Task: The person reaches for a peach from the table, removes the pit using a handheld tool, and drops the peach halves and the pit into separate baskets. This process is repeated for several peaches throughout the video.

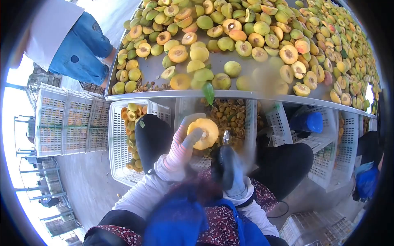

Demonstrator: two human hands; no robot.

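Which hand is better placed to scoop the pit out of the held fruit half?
Probably the right hand: it grips a small metal tool right beside the fruit half. The left hand is occupied holding that fruit, cut face up.

Bright daylight floods in left of the left hand (184, 145); the right hand (230, 168) blurs, and fisheye edges curve into black.

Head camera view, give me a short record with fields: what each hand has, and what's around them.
left hand: gloved left hand holds a halved apricot, cut face up
right hand: gloved right hand, blurred, grip on a small metal tool beside the fruit
below hands: white crate of pits
table: metal table piled with apricots, whole and halved
left side: white crate of fruit; another person's legs
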